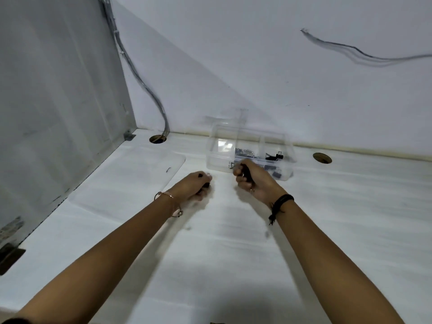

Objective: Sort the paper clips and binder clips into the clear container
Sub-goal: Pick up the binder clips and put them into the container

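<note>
On my feed the clear container (pixel 218 163) sits open at the back of the counter (pixel 210 253). Its middle compartment holds paper clips (pixel 245 152); the right compartments hold black binder clips (pixel 274 156). My right grip (pixel 251 181), at the container's front wall, clenches a small dark object (pixel 246 175). My left grip (pixel 198 184), just beside it over the counter, is curled and blurred; I cannot tell whether it holds anything.
</note>
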